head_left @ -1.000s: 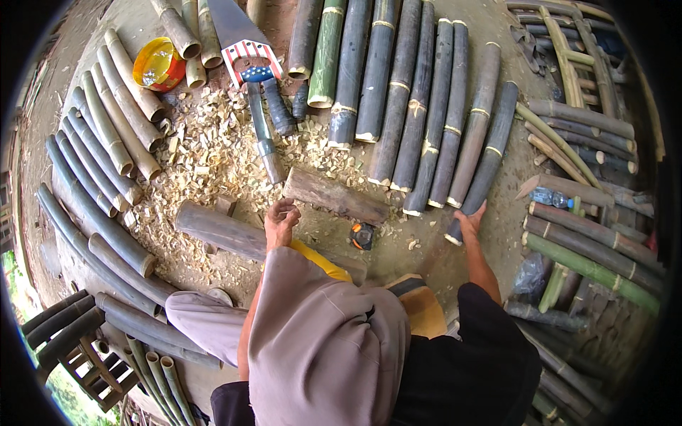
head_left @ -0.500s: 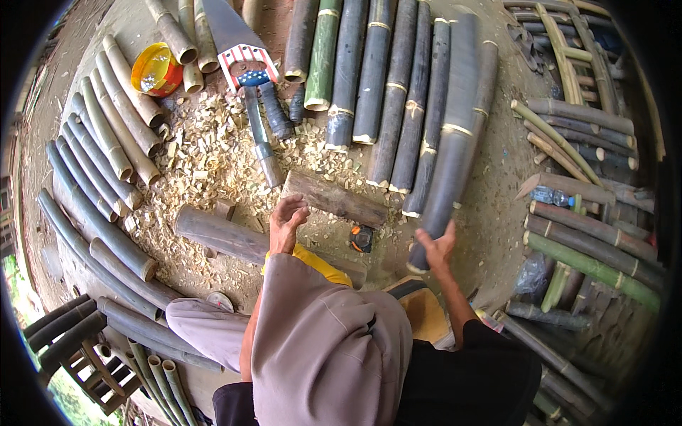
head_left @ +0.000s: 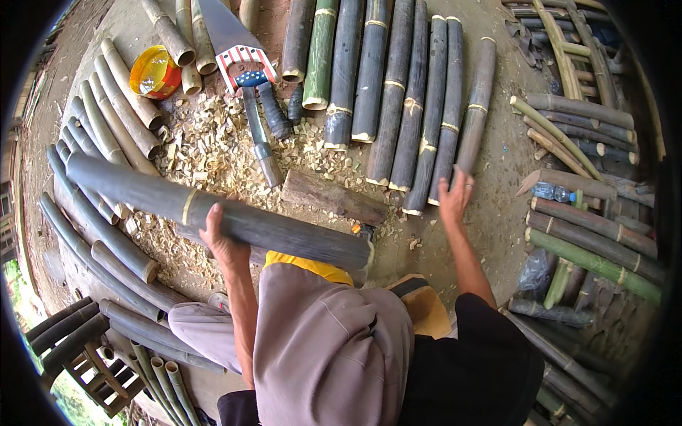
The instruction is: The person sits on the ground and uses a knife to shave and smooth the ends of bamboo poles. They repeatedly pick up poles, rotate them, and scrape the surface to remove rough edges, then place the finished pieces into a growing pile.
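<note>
Dark bamboo pole [head_left: 291, 227], one, seemingly being positioned: left hand [head_left: 226, 241] is gripping it crosswise; right hand [head_left: 455, 195] is hovering, fingers spread, by far pole row [head_left: 412, 135]. Next move: presumably requiring steady support.

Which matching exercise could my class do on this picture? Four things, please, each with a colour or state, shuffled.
1. Left hand
2. Saw
3. Round tub
4. Plastic bottle

A. Red and yellow
B. Clear, with a blue cap
C. Gripping a dark bamboo pole
D. Has a red, white and blue handle

Pairs: 1-C, 2-D, 3-A, 4-B
</note>
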Tool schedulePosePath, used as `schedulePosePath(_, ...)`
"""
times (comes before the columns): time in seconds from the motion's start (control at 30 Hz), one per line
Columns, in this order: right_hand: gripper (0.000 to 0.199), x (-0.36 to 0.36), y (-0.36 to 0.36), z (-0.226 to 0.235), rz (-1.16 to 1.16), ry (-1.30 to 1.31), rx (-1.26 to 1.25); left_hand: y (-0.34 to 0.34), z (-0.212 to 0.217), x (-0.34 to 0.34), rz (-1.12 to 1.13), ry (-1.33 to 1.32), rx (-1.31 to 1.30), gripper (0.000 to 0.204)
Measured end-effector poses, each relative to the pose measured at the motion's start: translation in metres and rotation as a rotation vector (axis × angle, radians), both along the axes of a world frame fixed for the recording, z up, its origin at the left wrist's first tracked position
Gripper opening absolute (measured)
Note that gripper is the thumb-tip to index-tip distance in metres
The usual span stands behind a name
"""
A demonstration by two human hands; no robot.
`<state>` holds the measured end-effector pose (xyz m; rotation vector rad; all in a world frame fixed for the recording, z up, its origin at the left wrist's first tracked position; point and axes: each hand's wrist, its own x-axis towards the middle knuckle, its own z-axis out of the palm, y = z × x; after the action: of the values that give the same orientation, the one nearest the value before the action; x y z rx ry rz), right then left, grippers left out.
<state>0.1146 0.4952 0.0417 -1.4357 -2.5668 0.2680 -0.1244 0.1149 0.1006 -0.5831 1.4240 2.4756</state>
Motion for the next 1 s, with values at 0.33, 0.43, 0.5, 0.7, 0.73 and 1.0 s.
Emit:
schedulePosePath(0.33, 0.085, 0.053, 0.067, -0.047, -0.205, 0.071, -0.411, -0.022, -0.012, 0.010, 0.108, 0.000, -0.070, 0.049)
schedulePosePath(0.43, 0.091, 0.047, 0.042, -0.045, -0.128, -0.076, -0.284, -0.006, -0.007, 0.014, 0.070, 0.009, -0.112, 0.047)
schedulePosePath(0.5, 0.090, 0.032, 0.022, -0.040, -0.106, -0.194, -0.211, 0.004, -0.004, 0.015, 0.052, 0.007, -0.131, 0.046)
schedulePosePath(0.7, 0.066, 0.057, 0.040, -0.071, -0.058, -0.097, 0.136, 0.026, -0.003, 0.022, -0.080, -0.021, -0.178, 0.040)
schedulePosePath(0.73, 0.062, 0.078, 0.059, -0.074, -0.092, -0.019, 0.097, 0.029, -0.004, 0.023, -0.088, -0.015, -0.178, 0.040)
schedulePosePath(1.0, 0.064, 0.020, 0.020, -0.016, -0.006, 0.037, -0.322, 0.026, -0.021, 0.024, -0.052, -0.066, -0.123, 0.048)
